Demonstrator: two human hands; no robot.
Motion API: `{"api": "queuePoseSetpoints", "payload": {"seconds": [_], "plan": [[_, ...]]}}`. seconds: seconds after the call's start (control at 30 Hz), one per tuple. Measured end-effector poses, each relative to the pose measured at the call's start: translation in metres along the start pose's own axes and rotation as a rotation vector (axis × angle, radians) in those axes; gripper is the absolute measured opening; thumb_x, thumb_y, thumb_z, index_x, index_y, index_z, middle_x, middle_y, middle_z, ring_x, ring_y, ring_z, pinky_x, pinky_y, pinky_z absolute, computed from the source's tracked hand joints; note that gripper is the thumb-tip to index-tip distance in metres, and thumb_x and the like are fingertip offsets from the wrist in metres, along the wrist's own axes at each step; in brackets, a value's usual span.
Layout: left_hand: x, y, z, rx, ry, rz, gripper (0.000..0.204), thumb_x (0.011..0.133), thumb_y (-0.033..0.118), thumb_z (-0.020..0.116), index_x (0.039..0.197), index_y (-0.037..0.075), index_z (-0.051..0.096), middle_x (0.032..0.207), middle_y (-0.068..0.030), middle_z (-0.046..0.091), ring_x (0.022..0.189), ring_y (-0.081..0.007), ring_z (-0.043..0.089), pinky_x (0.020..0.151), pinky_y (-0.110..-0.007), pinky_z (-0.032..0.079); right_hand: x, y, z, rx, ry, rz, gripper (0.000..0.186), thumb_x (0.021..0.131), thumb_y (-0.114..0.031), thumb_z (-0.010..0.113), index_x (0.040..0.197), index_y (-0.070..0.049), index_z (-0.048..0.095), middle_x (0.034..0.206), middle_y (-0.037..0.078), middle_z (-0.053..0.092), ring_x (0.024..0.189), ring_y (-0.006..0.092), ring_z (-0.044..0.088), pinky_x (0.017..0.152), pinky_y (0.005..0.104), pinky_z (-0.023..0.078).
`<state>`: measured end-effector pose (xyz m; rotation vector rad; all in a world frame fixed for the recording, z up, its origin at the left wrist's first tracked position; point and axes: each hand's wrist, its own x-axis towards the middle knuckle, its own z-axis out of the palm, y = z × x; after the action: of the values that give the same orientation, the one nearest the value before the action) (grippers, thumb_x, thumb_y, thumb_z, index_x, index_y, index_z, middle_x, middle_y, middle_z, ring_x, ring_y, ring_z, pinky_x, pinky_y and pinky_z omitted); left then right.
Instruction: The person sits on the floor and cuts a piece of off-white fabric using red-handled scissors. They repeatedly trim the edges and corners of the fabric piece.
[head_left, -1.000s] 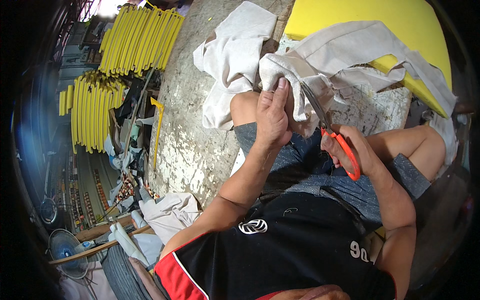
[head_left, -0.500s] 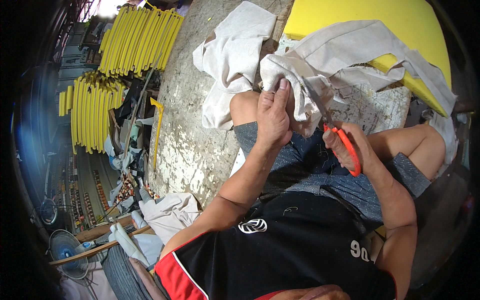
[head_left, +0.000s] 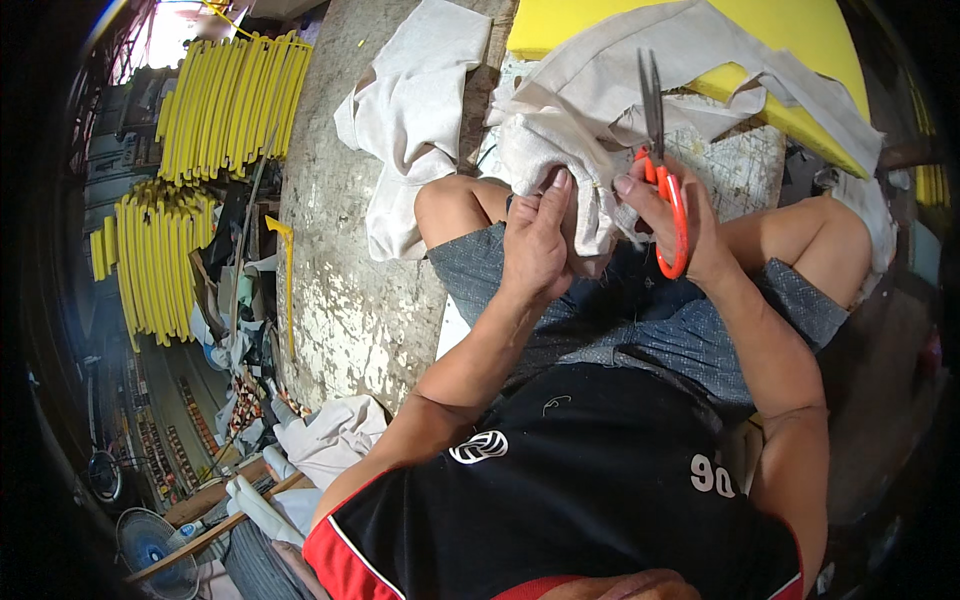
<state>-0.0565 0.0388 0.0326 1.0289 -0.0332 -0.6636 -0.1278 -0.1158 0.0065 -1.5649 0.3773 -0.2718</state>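
Note:
Between my knees hangs a bunched, off-white piece of cloth (head_left: 548,140) with loose threads along its edge. My left hand (head_left: 537,240) grips its near side, thumb on top. A pair of scissors (head_left: 672,215) with red-orange handles rests in my right hand (head_left: 690,215). Its dark blades point away from me, slightly parted and clear of the cloth. My right thumb lies close to the cloth's right edge; whether it pinches the fabric I cannot tell. Another off-white cloth (head_left: 415,110) lies crumpled to the left on the worn tabletop (head_left: 350,290).
At the far right a yellow foam slab (head_left: 790,50) lies under a long off-white fabric strip (head_left: 610,50). Stacks of yellow padded strips (head_left: 235,105) stand at the far left. A yellow-handled tool (head_left: 285,290) lies along the table's left edge. A fan (head_left: 155,550) stands at lower left.
The scissors have come away from the cloth, their blades swinging to point straight away from me. My right thumb has moved toward the cloth's edge. My left hand keeps its grip.

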Motion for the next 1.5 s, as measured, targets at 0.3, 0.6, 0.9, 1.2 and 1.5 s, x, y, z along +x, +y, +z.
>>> {"api": "queuePoseSetpoints", "payload": {"seconds": [0.3, 0.6, 0.9, 1.2, 1.5], "plan": [[-0.003, 0.005, -0.018, 0.180, 0.005, -0.240, 0.026, 0.100, 0.019, 0.053, 0.114, -0.002, 0.059, 0.092, -0.0092, 0.067, 0.074, -0.0141, 0.064, 0.061, -0.027, 0.053, 0.004, -0.007, -0.014, -0.076, 0.166, -0.177, 0.020, 0.088, -0.019, 0.069, 0.087, -0.003, 0.056, 0.067, -0.001, 0.051, 0.062, 0.0058, 0.044, 0.054, 0.0244, 0.037], [0.000, 0.033, -0.023, 0.018, -0.214, -0.126, 0.027, 0.103, 0.025, 0.048, 0.108, 0.001, 0.060, 0.086, -0.0087, 0.068, 0.068, -0.0137, 0.065, 0.060, -0.027, 0.054, 0.015, -0.013, -0.029, -0.038, 0.131, -0.174, 0.016, 0.094, -0.015, 0.063, 0.101, -0.002, 0.058, 0.082, -0.002, 0.057, 0.073, 0.0051, 0.051, 0.066, 0.0181, 0.041], [0.017, 0.053, -0.023, 0.009, -0.015, 0.064, 0.028, 0.102, 0.022, 0.050, 0.122, 0.003, 0.052, 0.105, -0.0072, 0.064, 0.092, -0.0162, 0.065, 0.080, -0.031, 0.055, -0.027, -0.011, -0.006, 0.128, -0.343, 0.172, 0.049, 0.096, -0.047, 0.057, 0.099, 0.001, 0.056, 0.073, 0.003, 0.056, 0.061, 0.0096, 0.055, 0.055, 0.0225, 0.047], [0.023, 0.042, -0.032, 0.001, -0.031, 0.081, 0.033, 0.102, 0.022, 0.049, 0.129, 0.003, 0.047, 0.114, -0.0073, 0.060, 0.103, -0.0150, 0.060, 0.089, -0.031, 0.051, -0.025, -0.028, 0.007, 0.046, -0.528, 0.228, 0.059, 0.095, -0.058, 0.050, 0.083, -0.001, 0.057, 0.059, 0.001, 0.048, 0.051, 0.0084, 0.052, 0.048, 0.0230, 0.045], [0.025, 0.039, -0.034, 0.033, -0.074, 0.109, 0.033, 0.102, 0.024, 0.049, 0.127, 0.002, 0.048, 0.108, -0.0061, 0.062, 0.095, -0.0129, 0.062, 0.082, -0.029, 0.053, -0.029, -0.012, 0.011, 0.045, -0.472, 0.218, 0.055, 0.092, -0.055, 0.059, 0.087, 0.000, 0.059, 0.056, 0.001, 0.049, 0.046, 0.0081, 0.051, 0.044, 0.0241, 0.042]]}}
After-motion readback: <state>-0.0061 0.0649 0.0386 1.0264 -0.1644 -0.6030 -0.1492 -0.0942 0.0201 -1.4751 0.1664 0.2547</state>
